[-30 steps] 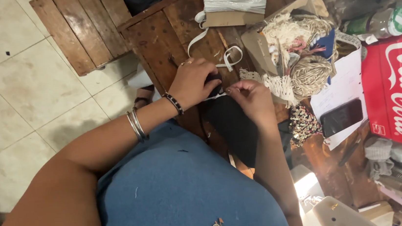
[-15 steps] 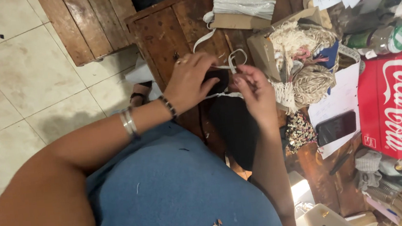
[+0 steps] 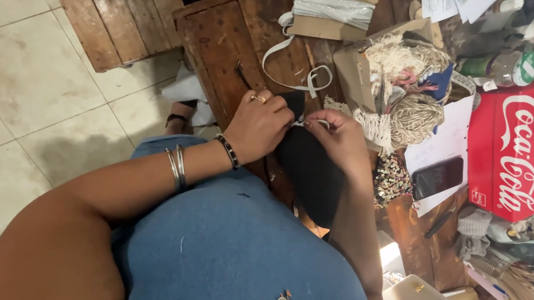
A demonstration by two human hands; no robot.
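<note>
Left hand point(image 3: 258, 126), right hand point(image 3: 342, 141) pinch black fabric point(image 3: 311, 172); wooden table point(image 3: 223, 37).

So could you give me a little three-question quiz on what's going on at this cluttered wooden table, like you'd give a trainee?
1. True or false: both hands meet at the black fabric piece.
2. What lies on the white paper beside the red carton? A) scissors B) a dark phone C) a cup
3. Which wrist wears two thin silver bangles?

Key:
1. True: the left hand and right hand pinch at its top edge.
2. B, the dark phone.
3. The left, along with a dark beaded bracelet.
</note>
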